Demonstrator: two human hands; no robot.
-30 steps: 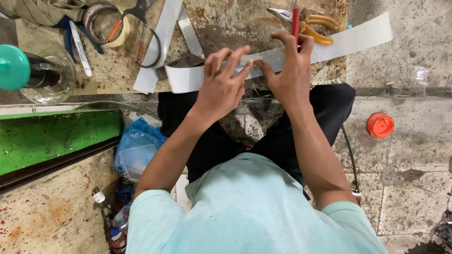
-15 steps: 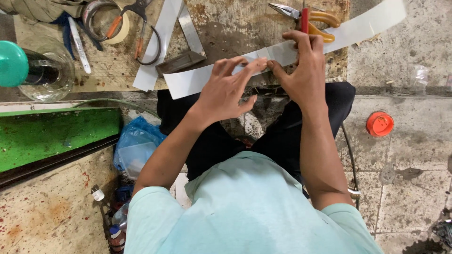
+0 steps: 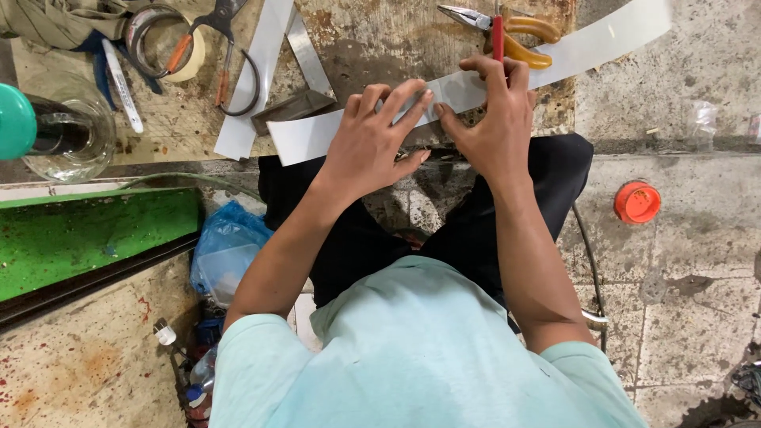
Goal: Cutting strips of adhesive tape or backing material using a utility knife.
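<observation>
My left hand (image 3: 372,143) lies flat on the long white strip (image 3: 317,135), fingers spread and pressing it down on the stained tabletop (image 3: 372,40). My right hand (image 3: 495,119) pins the strip just beside it — fingers pinching a red pen (image 3: 498,36) upright. I should keep both palms firm so the strip cannot slide — and run the pen steadily. Yellow-handled pliers (image 3: 515,28) lie close behind.
</observation>
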